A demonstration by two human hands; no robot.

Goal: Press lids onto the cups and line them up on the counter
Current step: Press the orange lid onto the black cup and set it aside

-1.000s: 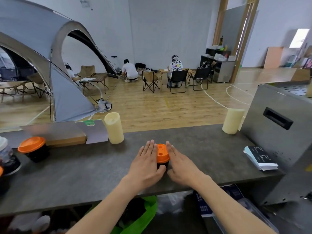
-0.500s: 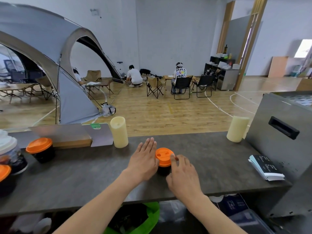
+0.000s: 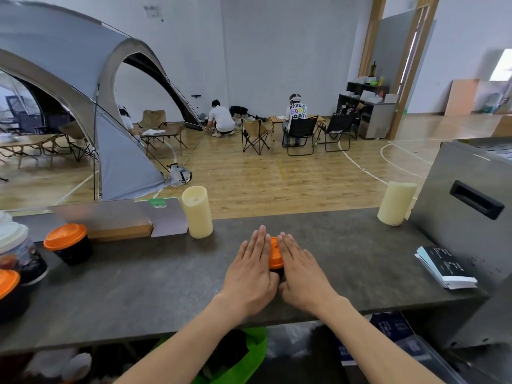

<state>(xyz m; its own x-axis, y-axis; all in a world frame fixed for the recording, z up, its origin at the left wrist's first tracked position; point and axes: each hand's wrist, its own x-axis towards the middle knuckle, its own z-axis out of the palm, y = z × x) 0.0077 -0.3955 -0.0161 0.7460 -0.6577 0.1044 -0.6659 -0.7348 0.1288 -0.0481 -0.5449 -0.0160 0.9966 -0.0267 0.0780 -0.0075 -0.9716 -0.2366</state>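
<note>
A black cup with an orange lid (image 3: 275, 254) stands in the middle of the dark counter (image 3: 138, 284). My left hand (image 3: 250, 268) lies flat against its left side and my right hand (image 3: 300, 268) against its right, fingers straight, so only a strip of lid shows between them. A second lidded black cup (image 3: 69, 243) stands at the left. At the far left edge a third orange-lidded cup (image 3: 8, 284) is partly cut off, beside a cup with a white lid (image 3: 13, 239).
Two cream pillar candles (image 3: 197, 212) (image 3: 396, 202) stand near the counter's back edge. A wooden block with grey panels (image 3: 122, 223) lies back left. A steel box (image 3: 468, 206) and a stack of leaflets (image 3: 443, 267) occupy the right end. People and chairs are far behind.
My right hand moved from the front of the lid back to the cup's right side, fingers straight again. My left hand stayed against the left side.
</note>
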